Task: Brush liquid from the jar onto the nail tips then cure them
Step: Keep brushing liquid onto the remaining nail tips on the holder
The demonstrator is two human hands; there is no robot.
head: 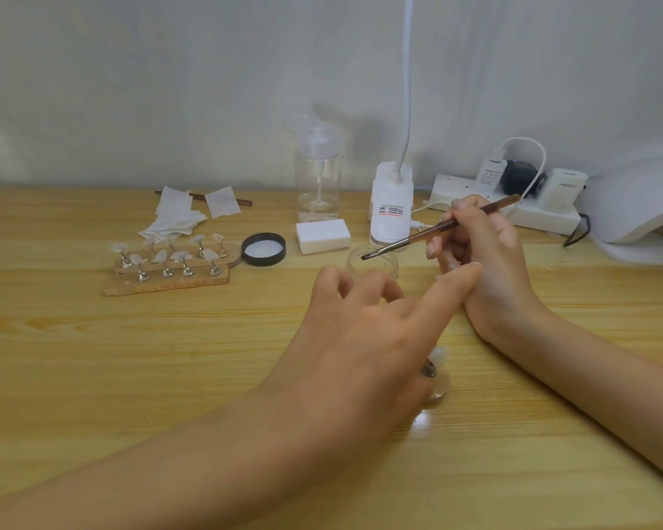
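I am sitting at a wooden bench [131,357], gripping a thin brush [437,229] pen-fashion in my right hand [483,246]. I am angling it down so its flat tip is hanging over the mouth of the open jar [381,263], which is standing near the middle of the bench. I judge I am loading the bristles or wiping them off before painting. The black lid [263,249] is lying upturned just left of the jar, out of the brush's way. My left hand [360,323] is hovering in front of the jar, fingers loosely bent and forefinger reaching toward my right hand, perhaps to steady it. Peeking out from under its near side is one nail tip [438,355] on a metal stand [428,371]. My palm is hiding the thumb, so I cannot tell whether I am holding that stand or only covering it. My fingers are also hiding the jar's lower half, so the liquid level is not showing, nor whether the bristles are touching the rim. The other nail tips [169,260] are standing on pegs in two cork strips toward the back left, near crumpled wipes [177,216]. The white curing lamp [636,200] is sitting at the back right corner, partly cut off from view.
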